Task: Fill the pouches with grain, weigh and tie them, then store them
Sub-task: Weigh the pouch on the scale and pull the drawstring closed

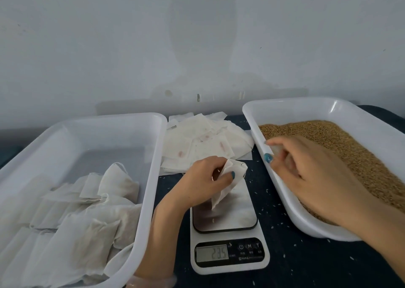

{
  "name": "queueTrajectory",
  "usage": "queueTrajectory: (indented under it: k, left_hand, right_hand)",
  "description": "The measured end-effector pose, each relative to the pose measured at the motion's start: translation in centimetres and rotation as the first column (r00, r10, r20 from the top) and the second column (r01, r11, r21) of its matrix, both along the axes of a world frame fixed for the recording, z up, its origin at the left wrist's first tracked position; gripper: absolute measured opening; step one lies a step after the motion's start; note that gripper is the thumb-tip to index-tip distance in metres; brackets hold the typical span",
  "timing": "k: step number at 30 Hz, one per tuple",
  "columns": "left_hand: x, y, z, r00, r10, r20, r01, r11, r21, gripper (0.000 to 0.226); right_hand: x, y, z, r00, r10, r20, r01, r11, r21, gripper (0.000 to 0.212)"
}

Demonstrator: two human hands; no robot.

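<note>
My left hand (207,178) pinches an empty white pouch (230,182) by its mouth, hanging over the steel plate of the kitchen scale (228,228). The scale's display reads 23.5. My right hand (306,173) reaches into the right white tray (285,202) of brown grain (350,147), fingers curled around a small clear scoop (276,150) at the tray's left wall. The left white tray (151,178) holds several filled, tied pouches (92,217).
A heap of flat empty pouches (206,143) lies behind the scale between the two trays. Loose grains are scattered on the dark tabletop (306,261) around the scale. A pale wall stands close behind the table.
</note>
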State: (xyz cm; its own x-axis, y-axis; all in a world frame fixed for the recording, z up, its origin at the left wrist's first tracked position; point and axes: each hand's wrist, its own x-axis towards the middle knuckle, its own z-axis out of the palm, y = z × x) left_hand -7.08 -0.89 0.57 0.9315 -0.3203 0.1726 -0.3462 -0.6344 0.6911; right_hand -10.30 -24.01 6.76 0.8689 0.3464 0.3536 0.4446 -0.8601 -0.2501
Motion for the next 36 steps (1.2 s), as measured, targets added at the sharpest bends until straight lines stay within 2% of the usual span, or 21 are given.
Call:
queueTrajectory:
  k: [2,6,8,13,17,19,22,26,28,30,32,34,36]
  left_hand:
    - [0.0,0.0,0.1,1.000,0.004,0.009,-0.004,0.999,-0.034,0.022]
    - [-0.3,0.0,0.4,1.000,-0.002,0.026,0.004,0.997,-0.073,0.005]
    - [-0.2,0.1,0.3,0.999,0.008,0.035,-0.005,0.998,-0.066,0.010]
    - [-0.2,0.2,0.3,1.000,-0.002,0.029,0.005,0.995,-0.103,0.012]
    - [-0.5,0.0,0.7,1.000,0.004,0.028,-0.001,0.994,-0.108,0.024]
    - [-0.8,-0.2,1.0,0.999,0.019,0.035,-0.017,0.998,-0.069,0.022]
    - [-1.3,-0.9,1.5,0.989,0.067,0.134,-0.082,0.990,0.114,0.023]
    - [-2.8,-2.6,2.2,0.939,0.106,0.326,-0.237,0.888,0.393,0.013]
    - [-3.7,-3.0,2.9,0.927,0.156,0.340,-0.314,0.819,0.480,0.014]
    - [-5.1,-3.0,4.3,0.919,0.228,0.322,-0.373,0.766,0.524,0.016]
    - [-6.5,-2.3,6.3,0.876,0.266,0.403,-0.461,0.707,0.535,0.027]
    - [-8.2,-1.1,8.7,0.826,0.311,0.469,-0.540,0.674,0.504,0.031]
    - [-9.0,0.7,10.0,0.791,0.398,0.464,-0.610,0.577,0.543,0.026]
  right_hand:
    - [-0.6,1.5,-0.2,0.996,0.091,-0.008,-0.091,0.995,0.033,0.044]
    - [-0.2,3.9,-1.4,0.989,0.147,-0.008,-0.146,0.976,-0.160,0.057]
    - [0.6,4.5,-1.9,0.988,0.144,-0.056,-0.152,0.964,-0.218,0.065]
    - [1.8,4.9,-2.7,0.995,0.098,-0.023,-0.101,0.973,-0.206,0.064]
    - [2.2,4.9,-2.9,0.996,0.085,-0.037,-0.091,0.976,-0.198,0.056]
    - [2.3,5.0,-2.9,0.997,0.071,-0.040,-0.077,0.982,-0.175,0.050]
    - [2.4,5.1,-2.7,0.998,0.049,-0.024,-0.052,0.990,-0.133,0.039]
    - [2.1,5.1,-2.6,0.998,0.054,-0.036,-0.058,0.991,-0.120,0.040]
    - [1.5,5.1,-2.6,0.995,0.073,-0.062,-0.080,0.990,-0.112,0.047]
    - [0.8,4.9,-2.8,0.989,0.109,-0.105,-0.121,0.985,-0.125,0.056]
    - [0.2,4.5,-3.1,0.979,0.136,-0.149,-0.155,0.980,-0.125,0.062]
    - [-0.2,4.0,-3.3,0.972,0.150,-0.180,-0.171,0.979,-0.113,0.062]
    - [-0.5,3.6,-3.4,0.968,0.166,-0.188,-0.187,0.977,-0.105,0.056]
